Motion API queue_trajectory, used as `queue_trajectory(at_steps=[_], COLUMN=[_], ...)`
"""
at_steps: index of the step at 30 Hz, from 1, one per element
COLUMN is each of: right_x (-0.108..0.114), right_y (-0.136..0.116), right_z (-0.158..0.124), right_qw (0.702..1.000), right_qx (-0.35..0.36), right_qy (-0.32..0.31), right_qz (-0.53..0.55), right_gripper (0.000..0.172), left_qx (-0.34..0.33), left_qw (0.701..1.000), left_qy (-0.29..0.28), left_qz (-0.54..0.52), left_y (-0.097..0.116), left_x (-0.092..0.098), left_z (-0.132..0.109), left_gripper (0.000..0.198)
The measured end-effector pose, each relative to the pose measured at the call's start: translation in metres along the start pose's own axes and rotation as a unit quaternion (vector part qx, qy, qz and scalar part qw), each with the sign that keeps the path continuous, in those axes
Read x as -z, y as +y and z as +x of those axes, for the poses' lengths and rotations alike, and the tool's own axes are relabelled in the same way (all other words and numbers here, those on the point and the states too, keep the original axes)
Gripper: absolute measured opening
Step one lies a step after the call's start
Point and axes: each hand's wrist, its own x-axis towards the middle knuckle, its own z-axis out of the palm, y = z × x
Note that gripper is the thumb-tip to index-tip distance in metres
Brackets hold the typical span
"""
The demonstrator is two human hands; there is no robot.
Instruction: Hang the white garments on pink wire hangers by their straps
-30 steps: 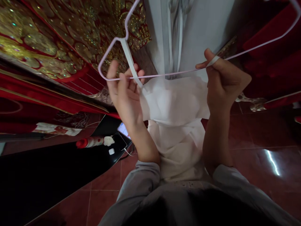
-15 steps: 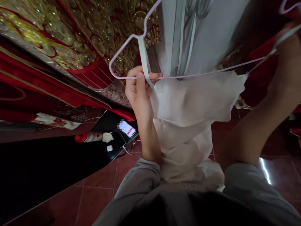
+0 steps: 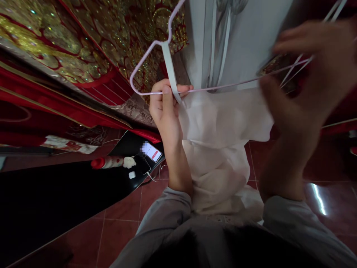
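The white garment (image 3: 223, 115) hangs down the centre of the frame, its wide upper edge close below the lower bar of a lilac hanger (image 3: 206, 89) and its soft folds dropping towards the person's front. A white strap (image 3: 170, 69) runs from the garment's upper left corner, over the bar, to the hanger's neck at upper centre-left.

The left hand (image 3: 167, 108) is clamped on the bar just beside this strap, thumb on the near side and fingers curled behind. The right hand (image 3: 306, 74), at upper right, is blurred — thumb and fingers stand well apart, and I cannot tell whether it touches the bar. Thin white strips (image 3: 340, 9) show around it, above the knuckles and in the gap by the thumb.

Behind the hanger, at upper centre, stands a pale grey panel (image 3: 256, 33); red and gold sequinned cloth (image 3: 83, 48) fills the upper left. At lower left a black surface (image 3: 55, 197) carries a red-capped bottle (image 3: 108, 162), a small white case (image 3: 132, 174) and, near its tip, a lit phone (image 3: 153, 152). Red floor tiles (image 3: 122, 208) lie below — a bright streak of light reflects at lower right.
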Motion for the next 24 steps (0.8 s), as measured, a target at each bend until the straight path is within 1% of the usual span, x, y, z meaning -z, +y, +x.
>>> queue_trajectory(at_steps=[2, 3, 4, 5, 7, 9, 10, 11, 12, 14, 16, 18, 19, 20, 21, 22, 23, 24], right_x=[-0.018, -0.026, -0.034, -0.041, -0.051, -0.057, -0.058, -0.06, -0.061, -0.062, -0.063, -0.062, -0.061, -0.06, -0.06, -0.06, -0.06, -0.06], right_y=[-0.007, -0.008, -0.007, -0.005, -0.002, -0.001, -0.001, -0.002, -0.003, -0.004, -0.003, -0.001, 0.0, 0.002, 0.003, 0.004, 0.003, 0.002], right_z=[-0.018, -0.026, -0.032, -0.036, -0.043, -0.045, -0.046, -0.046, -0.046, -0.046, -0.047, -0.047, -0.047, -0.047, -0.046, -0.046, -0.046, -0.046], right_qw=[0.993, 0.988, 0.986, 0.985, 0.985, 0.985, 0.986, 0.986, 0.987, 0.988, 0.988, 0.988, 0.988, 0.988, 0.988, 0.988, 0.988, 0.988], right_qx=[0.074, 0.087, 0.079, 0.069, 0.057, 0.058, 0.057, 0.052, 0.045, 0.036, 0.037, 0.037, 0.035, 0.034, 0.037, 0.044, 0.053, 0.059], right_qy=[-0.054, -0.067, -0.068, -0.054, -0.013, 0.008, 0.011, 0.011, 0.005, 0.002, 0.0, -0.005, -0.008, -0.011, -0.008, -0.002, 0.007, 0.01], right_qz=[-0.079, -0.111, -0.131, -0.146, -0.162, -0.161, -0.158, -0.155, -0.153, -0.149, -0.148, -0.151, -0.153, -0.153, -0.152, -0.149, -0.145, -0.142], right_gripper=[0.038, 0.041, 0.043, 0.042, 0.039, 0.037, 0.037, 0.037, 0.037, 0.038, 0.041, 0.042, 0.042, 0.041, 0.041, 0.04, 0.04, 0.04], left_qx=[-0.004, -0.006, -0.011, -0.015, -0.013, 0.005, 0.01, 0.012, 0.01, 0.004, -0.01, -0.059, -0.083, -0.097, -0.097, -0.08, -0.051, -0.02], left_qw=[1.0, 1.0, 1.0, 0.999, 0.991, 0.971, 0.964, 0.963, 0.97, 0.987, 0.995, 0.993, 0.987, 0.98, 0.974, 0.97, 0.97, 0.973], left_qy=[0.001, 0.001, 0.001, -0.002, -0.025, -0.063, -0.078, -0.086, -0.082, -0.052, -0.012, 0.049, 0.084, 0.109, 0.116, 0.105, 0.074, 0.034], left_qz=[0.004, 0.009, 0.021, 0.045, 0.133, 0.229, 0.253, 0.254, 0.23, 0.154, 0.102, 0.094, 0.109, 0.135, 0.17, 0.204, 0.226, 0.226], left_y=[-0.002, -0.004, -0.004, -0.003, 0.005, 0.021, 0.032, 0.043, 0.054, 0.073, 0.082, 0.079, 0.073, 0.066, 0.057, 0.048, 0.04, 0.032], left_x=[0.001, 0.003, 0.005, 0.008, 0.013, 0.015, 0.014, 0.013, 0.012, 0.013, 0.018, 0.027, 0.033, 0.038, 0.042, 0.044, 0.044, 0.041], left_z=[-0.001, -0.002, -0.003, -0.006, -0.012, -0.017, -0.018, -0.017, -0.014, -0.002, 0.015, 0.03, 0.035, 0.036, 0.035, 0.031, 0.025, 0.018], left_gripper=[0.025, 0.024, 0.023, 0.022, 0.026, 0.031, 0.032, 0.03, 0.03, 0.029, 0.03, 0.029, 0.023, 0.018, 0.015, 0.017, 0.02, 0.026])
